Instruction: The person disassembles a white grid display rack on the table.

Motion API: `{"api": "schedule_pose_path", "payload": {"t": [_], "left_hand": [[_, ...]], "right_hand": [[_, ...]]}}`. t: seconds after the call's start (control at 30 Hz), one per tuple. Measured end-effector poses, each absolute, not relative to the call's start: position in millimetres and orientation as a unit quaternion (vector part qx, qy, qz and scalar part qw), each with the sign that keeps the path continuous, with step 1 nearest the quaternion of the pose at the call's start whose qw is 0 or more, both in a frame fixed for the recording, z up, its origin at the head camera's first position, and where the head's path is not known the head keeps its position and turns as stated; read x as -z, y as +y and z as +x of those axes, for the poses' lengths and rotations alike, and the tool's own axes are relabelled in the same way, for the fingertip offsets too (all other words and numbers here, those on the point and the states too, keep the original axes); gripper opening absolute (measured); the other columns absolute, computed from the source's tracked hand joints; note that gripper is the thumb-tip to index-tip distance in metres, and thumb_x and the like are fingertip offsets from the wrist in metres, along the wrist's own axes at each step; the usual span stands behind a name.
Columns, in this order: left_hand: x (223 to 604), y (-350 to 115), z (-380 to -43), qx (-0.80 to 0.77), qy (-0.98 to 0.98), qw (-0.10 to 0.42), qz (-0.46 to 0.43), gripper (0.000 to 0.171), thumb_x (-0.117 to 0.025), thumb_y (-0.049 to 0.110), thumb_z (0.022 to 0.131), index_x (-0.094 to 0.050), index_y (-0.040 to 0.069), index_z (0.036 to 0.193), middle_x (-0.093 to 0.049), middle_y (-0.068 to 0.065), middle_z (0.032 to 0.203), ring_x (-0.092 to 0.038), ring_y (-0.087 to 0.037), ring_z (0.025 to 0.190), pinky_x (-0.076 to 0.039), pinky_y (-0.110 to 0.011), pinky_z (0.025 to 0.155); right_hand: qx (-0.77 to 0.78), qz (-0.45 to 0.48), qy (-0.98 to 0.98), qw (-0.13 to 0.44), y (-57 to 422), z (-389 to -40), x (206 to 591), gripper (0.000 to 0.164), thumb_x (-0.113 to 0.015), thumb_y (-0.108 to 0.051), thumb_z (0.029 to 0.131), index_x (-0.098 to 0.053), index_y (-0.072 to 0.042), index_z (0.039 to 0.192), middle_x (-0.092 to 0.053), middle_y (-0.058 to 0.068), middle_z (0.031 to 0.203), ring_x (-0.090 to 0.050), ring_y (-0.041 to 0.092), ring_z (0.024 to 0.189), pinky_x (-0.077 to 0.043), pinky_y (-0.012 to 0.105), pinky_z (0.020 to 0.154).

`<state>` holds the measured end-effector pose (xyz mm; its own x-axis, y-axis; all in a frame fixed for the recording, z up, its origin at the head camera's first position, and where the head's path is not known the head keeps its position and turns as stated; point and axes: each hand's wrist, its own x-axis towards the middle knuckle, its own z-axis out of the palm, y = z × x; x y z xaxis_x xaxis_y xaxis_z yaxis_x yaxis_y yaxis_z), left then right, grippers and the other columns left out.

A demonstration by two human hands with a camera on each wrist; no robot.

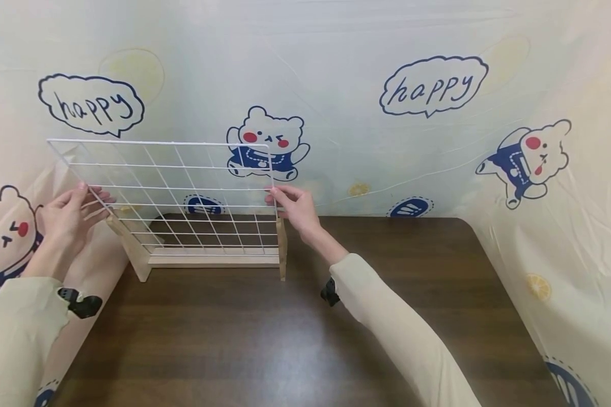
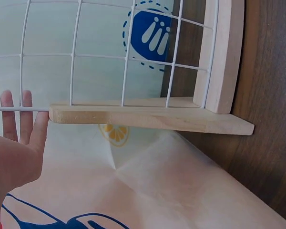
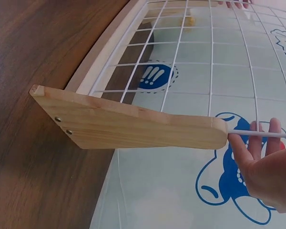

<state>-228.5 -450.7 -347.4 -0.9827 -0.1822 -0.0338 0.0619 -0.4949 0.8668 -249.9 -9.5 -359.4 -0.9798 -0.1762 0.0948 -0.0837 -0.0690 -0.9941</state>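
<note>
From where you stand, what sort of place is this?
Probably a small tabletop work booth set up for filming, not a lived-in room. A dark wooden table is walled on three sides by plastic sheeting printed with cartoon bears and "happy" bubbles. On it stands only a white wire grid panel in a wooden base.

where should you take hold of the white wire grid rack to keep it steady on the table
Take the wire grid rack by its two upright side edges, one grip from each side, as the left hand and right hand do. It stands tall on a narrow wooden base, so holding above the end pieces likely checks tipping.
</note>
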Motion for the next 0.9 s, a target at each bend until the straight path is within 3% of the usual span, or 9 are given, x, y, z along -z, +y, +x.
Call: {"api": "schedule_pose_path", "payload": {"t": [0.27, 0.57, 0.9], "left_hand": [[347.9, -451.2, -226.8, 0.87, -0.486, 0.073, 0.049, 0.029, -0.065, 0.019, 0.092, -0.065, -0.001, 0.113, -0.072, -0.015, 0.097, -0.071, -0.025, 0.091, -0.059, -0.036, 0.07], [346.2, -452.5, -228.4, 0.87, -0.488, 0.061, 0.033, 0.027, -0.063, 0.02, 0.093, -0.065, 0.002, 0.113, -0.072, -0.014, 0.099, -0.071, -0.023, 0.091, -0.059, -0.034, 0.071], [341.0, -449.6, -229.2, 0.877, -0.473, 0.074, 0.038, 0.026, -0.062, 0.015, 0.094, -0.064, -0.001, 0.114, -0.072, -0.016, 0.098, -0.07, -0.026, 0.092, -0.059, -0.036, 0.071]], "right_hand": [[0.721, -0.101, 0.684, 0.042, -10.0, -249.5, 358.1, 0.031, -0.061, -0.028, 0.096, -0.069, -0.007, 0.118, -0.072, 0.009, 0.101, -0.067, 0.017, 0.098, -0.053, 0.044, 0.089], [0.732, -0.109, 0.67, 0.062, -6.5, -250.7, 355.0, 0.034, -0.06, -0.03, 0.097, -0.068, -0.006, 0.12, -0.071, 0.012, 0.104, -0.064, 0.027, 0.106, -0.048, 0.051, 0.095], [0.741, -0.123, 0.658, 0.05, -6.6, -256.5, 357.5, 0.03, -0.061, -0.027, 0.096, -0.07, -0.007, 0.116, -0.072, 0.009, 0.097, -0.068, 0.021, 0.097, -0.05, 0.052, 0.092]]}}
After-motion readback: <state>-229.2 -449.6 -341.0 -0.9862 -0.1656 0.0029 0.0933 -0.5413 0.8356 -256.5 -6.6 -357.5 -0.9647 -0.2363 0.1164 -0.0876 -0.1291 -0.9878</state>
